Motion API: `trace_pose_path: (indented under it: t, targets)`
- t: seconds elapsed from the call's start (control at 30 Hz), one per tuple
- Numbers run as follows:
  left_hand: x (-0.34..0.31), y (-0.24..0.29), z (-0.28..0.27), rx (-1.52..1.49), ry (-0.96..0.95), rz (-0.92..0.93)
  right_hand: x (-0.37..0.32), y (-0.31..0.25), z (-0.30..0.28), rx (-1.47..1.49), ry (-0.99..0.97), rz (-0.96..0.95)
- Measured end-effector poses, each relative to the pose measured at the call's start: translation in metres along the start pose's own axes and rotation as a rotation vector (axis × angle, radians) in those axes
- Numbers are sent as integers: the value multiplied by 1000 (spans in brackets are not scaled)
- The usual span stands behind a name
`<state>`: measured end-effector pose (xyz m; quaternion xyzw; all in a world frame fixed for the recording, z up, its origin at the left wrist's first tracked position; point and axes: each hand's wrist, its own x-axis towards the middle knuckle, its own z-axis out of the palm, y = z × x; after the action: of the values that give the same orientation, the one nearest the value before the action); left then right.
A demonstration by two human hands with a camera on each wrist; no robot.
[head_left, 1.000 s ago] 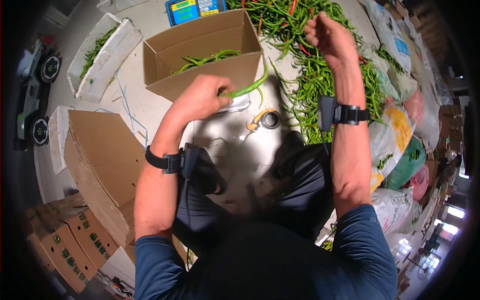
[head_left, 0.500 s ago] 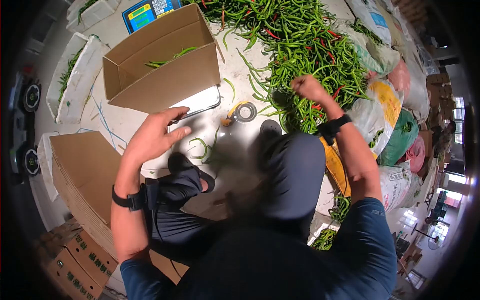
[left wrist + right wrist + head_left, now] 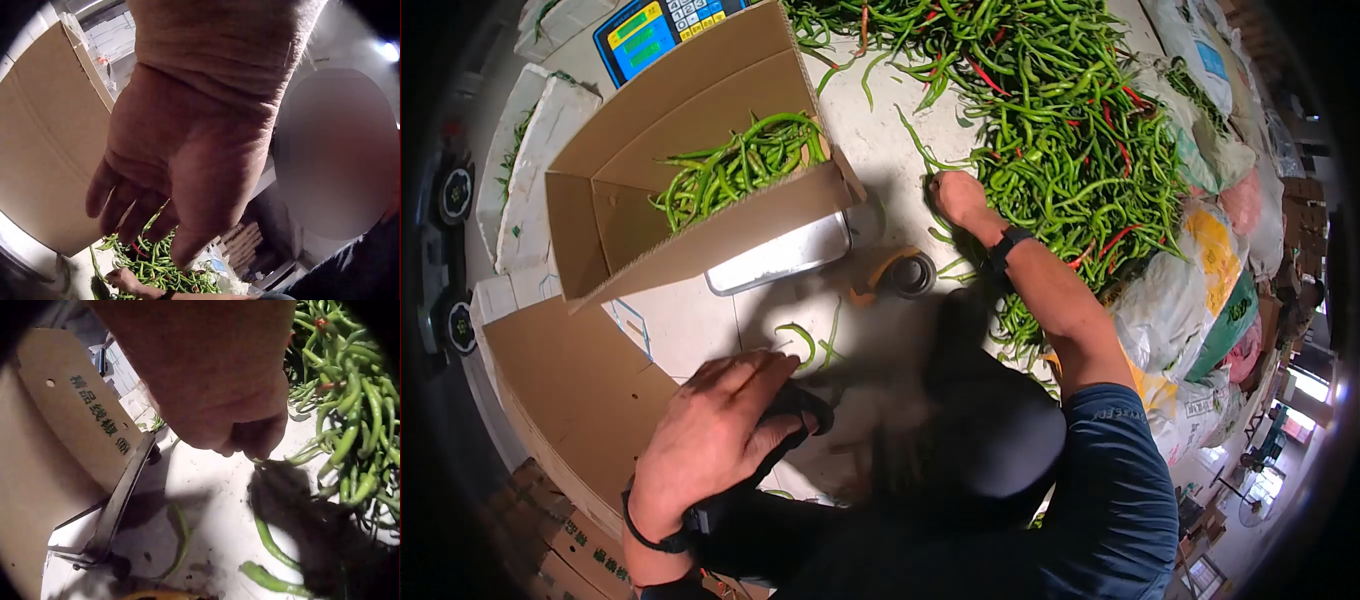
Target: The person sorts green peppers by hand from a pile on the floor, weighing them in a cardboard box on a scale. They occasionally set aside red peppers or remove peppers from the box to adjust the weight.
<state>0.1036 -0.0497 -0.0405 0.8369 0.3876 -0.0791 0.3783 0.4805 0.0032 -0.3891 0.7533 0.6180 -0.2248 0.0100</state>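
At the left edge of a heap of green and red peppers (image 3: pixel 1060 150), my right hand (image 3: pixel 962 200) is low over the white floor with its fingers curled. In the right wrist view, that hand (image 3: pixel 219 394) pinches the end of a green pepper (image 3: pixel 270 540) at its fingertips; part of the grip is hidden. My left hand (image 3: pixel 720 430) hangs near my legs, palm down, with relaxed fingers and nothing in them. Its bare palm fills the left wrist view (image 3: pixel 187 150). Beyond it stands an uncovered cardboard box (image 3: pixel 690 250) holding green peppers (image 3: pixel 745 170), on a metal scale plate (image 3: pixel 785 257).
A blue scale display (image 3: pixel 640 42) stands behind the box. A tape roll (image 3: pixel 912 273) and a few loose peppers (image 3: pixel 800 340) lie on the floor. Flat cardboard (image 3: pixel 575 385) and a white foam crate (image 3: pixel 540 160) are at left, filled sacks (image 3: pixel 1170 270) at right.
My left hand, which held a green pepper a second ago, is now without it and drawn back toward my body. My right hand has come down to the heap's left edge. The head view has shifted.
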Motion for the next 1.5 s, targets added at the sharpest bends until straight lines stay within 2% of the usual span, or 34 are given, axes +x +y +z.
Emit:
trace_pose_path:
  t: [0.1,0.2,0.3,0.37,0.4,0.47,0.5,0.53,0.57,0.63,0.7,0.73,0.83,0.87,0.9,1.03,1.13,1.17,1.23,1.3,1.37,1.5]
  targets:
    - [14,-11,0,68,-19,6,47,-4,3,1,63,-35]
    - [25,-16,-4,90,-68,8,87,1,12,-119,82,28]
    - [30,-21,-5,79,-118,5,112,6,27,-22,-15,116]
    - [32,-24,-4,65,-131,26,117,8,18,69,44,100]
    - [33,-26,-5,56,-142,22,113,2,-4,190,129,184]
    - [31,-30,-3,56,-146,7,119,23,-28,297,245,171]
    - [30,-33,-3,71,-146,-2,122,40,-35,459,280,172]
    - [29,-35,-3,73,-155,-3,112,42,-54,797,195,225]
    - [28,-37,-2,65,-157,3,100,41,-71,963,144,223]
    - [25,-37,-3,94,-170,-24,82,43,-76,929,89,213]
    - [24,-31,-3,103,-184,-42,69,45,-54,689,26,256]
    - [23,-30,-3,92,-186,-39,59,43,-36,646,54,189]
    - [18,-27,2,85,-182,-34,42,21,9,211,-10,184]
    - [16,-26,4,86,-181,-30,43,22,27,211,-116,172]
    - [16,-25,6,90,-177,-29,42,20,46,117,-113,237]
    - [9,-26,11,101,-175,-41,39,6,36,81,-142,259]
    - [2,-26,12,109,-154,-32,30,19,0,678,-179,188]
    - [-1,-25,12,108,-146,-27,25,25,-19,868,-295,235]
    - [-3,-18,11,111,-148,-29,9,32,-51,1056,-336,209]
    - [-8,-13,13,110,-153,-30,-7,38,-68,1371,-299,103]
    - [-13,-10,15,131,-133,-17,-29,34,-89,1377,-263,107]
    - [-17,-1,19,148,-127,-7,-58,40,-102,1589,-282,27]
